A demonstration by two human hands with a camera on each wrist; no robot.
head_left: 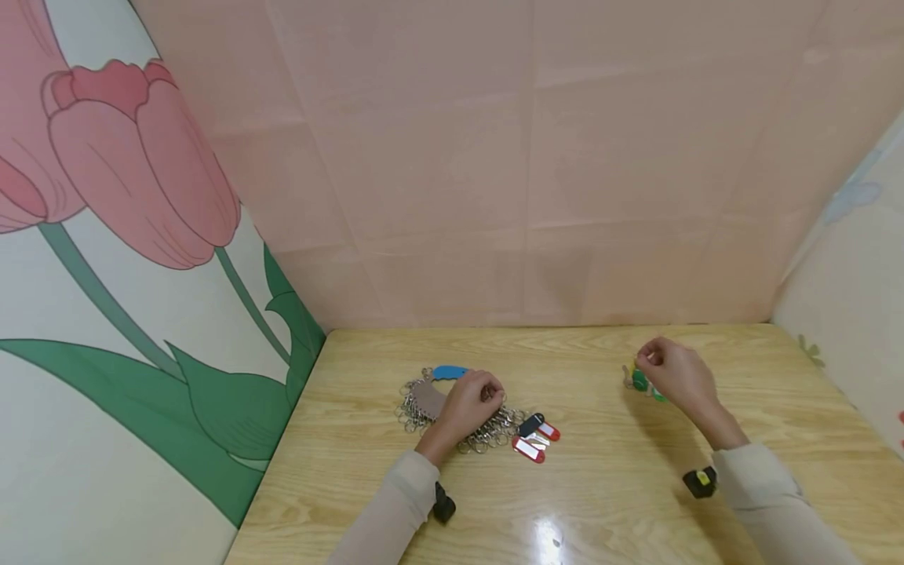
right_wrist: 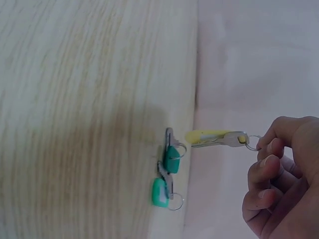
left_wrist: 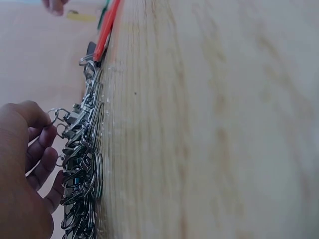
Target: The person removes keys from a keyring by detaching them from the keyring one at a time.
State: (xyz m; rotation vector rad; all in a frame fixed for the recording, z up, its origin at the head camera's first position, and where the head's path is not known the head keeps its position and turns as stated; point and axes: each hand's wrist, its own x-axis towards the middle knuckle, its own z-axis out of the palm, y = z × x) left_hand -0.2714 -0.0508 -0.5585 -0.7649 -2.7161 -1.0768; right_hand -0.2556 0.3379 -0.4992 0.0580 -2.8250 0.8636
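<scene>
My right hand (head_left: 681, 378) pinches a metal ring (right_wrist: 253, 143) between finger and thumb. From it hang a key (right_wrist: 232, 139) and a yellow key tag (right_wrist: 199, 136), raised above the table. Just beneath lie two keys with green tags, one dark green tag (right_wrist: 172, 159) and one lighter green tag (right_wrist: 160, 193). My left hand (head_left: 466, 404) is over a brown curved holder (head_left: 427, 399) edged with many metal clasps (left_wrist: 79, 169). Its thumb and index finger pinch a small ring (left_wrist: 59, 113) there; the other fingers curl beside the clasps.
Right of the holder lie a black tag (head_left: 531, 424), two red-edged tags (head_left: 529, 450) and some keys (head_left: 538, 441). A blue piece (head_left: 449, 372) sits behind the holder. The wooden table (head_left: 593, 486) meets a pink wall at the back.
</scene>
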